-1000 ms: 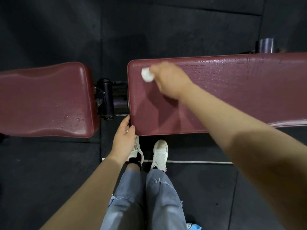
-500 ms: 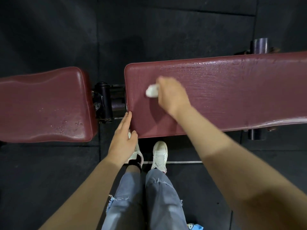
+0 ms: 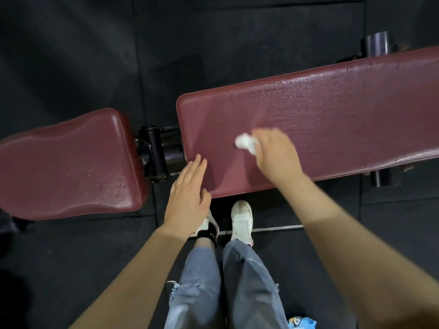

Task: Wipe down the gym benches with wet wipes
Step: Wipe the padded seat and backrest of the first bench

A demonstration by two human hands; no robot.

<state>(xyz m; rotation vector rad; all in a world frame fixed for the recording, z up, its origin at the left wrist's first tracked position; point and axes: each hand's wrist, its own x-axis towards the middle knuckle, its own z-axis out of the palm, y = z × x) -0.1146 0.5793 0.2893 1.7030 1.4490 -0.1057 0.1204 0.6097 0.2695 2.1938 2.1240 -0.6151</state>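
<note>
The right hand [image 3: 275, 155] presses a crumpled white wet wipe [image 3: 245, 141] onto the long maroon bench pad [image 3: 332, 119], fingers curled over the wad, near the pad's left end and closer to its near edge. The far part of that pad glistens with wet streaks. The left hand [image 3: 190, 198] lies flat, fingers straight and together, its fingertips resting on the pad's near left corner, holding nothing. Left of the gap, across a dark metal hinge [image 3: 154, 153], sits the shorter maroon seat pad [image 3: 66, 167], beaded with droplets. Below, white sneakers [image 3: 242, 222] and torn light jeans [image 3: 225, 286] stand on black rubber flooring [image 3: 71, 257]. A blue packet [image 3: 301, 323] peeks in at the bottom edge.
</note>
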